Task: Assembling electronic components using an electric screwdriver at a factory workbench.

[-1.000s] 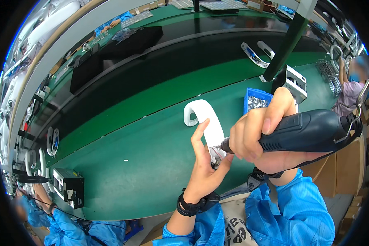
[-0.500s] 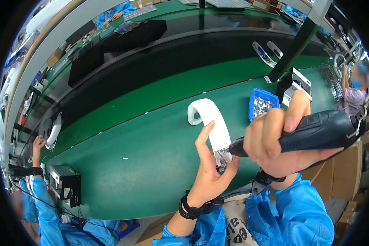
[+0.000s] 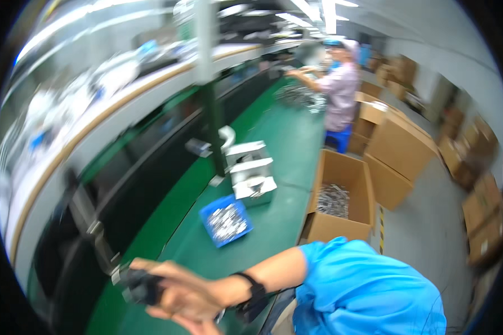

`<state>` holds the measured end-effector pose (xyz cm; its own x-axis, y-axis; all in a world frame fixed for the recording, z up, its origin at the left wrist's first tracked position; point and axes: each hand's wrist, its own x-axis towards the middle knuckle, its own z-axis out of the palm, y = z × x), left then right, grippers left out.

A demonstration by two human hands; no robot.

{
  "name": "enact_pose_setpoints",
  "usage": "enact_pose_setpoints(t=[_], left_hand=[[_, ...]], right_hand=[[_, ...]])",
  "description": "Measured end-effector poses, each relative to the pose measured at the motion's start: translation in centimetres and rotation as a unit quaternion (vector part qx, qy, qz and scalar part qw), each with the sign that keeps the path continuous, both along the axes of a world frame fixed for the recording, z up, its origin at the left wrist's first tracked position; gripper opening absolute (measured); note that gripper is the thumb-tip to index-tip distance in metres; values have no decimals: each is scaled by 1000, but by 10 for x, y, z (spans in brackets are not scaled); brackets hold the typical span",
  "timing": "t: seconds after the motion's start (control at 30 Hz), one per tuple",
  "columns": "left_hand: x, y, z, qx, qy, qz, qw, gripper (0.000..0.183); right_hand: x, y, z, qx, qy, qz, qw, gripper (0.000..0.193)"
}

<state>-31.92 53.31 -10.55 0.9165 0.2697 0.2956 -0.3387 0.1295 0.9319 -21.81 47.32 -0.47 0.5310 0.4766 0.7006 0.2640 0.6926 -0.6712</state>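
Observation:
My right hand [image 3: 187,296], blurred by motion, comes in from the right in a blue sleeve with a dark band at the wrist. It is closed around a black electric screwdriver [image 3: 142,286], whose metal hook end hangs by a coiled line [image 3: 98,231]. Just below, at the lower edge, more smeared skin shows; whether it belongs to my left hand I cannot tell. No white curved part can be made out near the hands. Beyond my right hand, a blue bin [image 3: 211,222] of small shiny metal parts stands on the green bench [image 3: 288,167].
Behind the bin sits an open white box-shaped unit [image 3: 251,170], beside a green post [image 3: 209,117]. Right of the bench stands a cardboard box [image 3: 343,229] holding metal pieces. Farther along, a person [image 3: 341,84] works at wire-like parts [image 3: 302,99]. More cartons [image 3: 399,151] line the aisle.
The view has swung to the right, along the bench. My right hand with the screwdriver now appears at lower left, away from the white curved part, which has left the view.

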Motion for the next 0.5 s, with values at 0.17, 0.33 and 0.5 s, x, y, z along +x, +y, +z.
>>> enact_pose_setpoints(t=[0.17, 0.33, 0.5], left_hand=[[10, -10, 12, 8, -52, -53, 997, 75], [12, -13, 28, 14, -38, 24, 999, 72], [7, -9, 32, -55, -23, 2, 998, 75]], right_hand=[[5, -14, 10, -28, 64, 45, 997, 72], [28, -78, 15, 35, 6, -1, 999, 49], [62, -145, -6, -33, 75, -101, 992, 65]])
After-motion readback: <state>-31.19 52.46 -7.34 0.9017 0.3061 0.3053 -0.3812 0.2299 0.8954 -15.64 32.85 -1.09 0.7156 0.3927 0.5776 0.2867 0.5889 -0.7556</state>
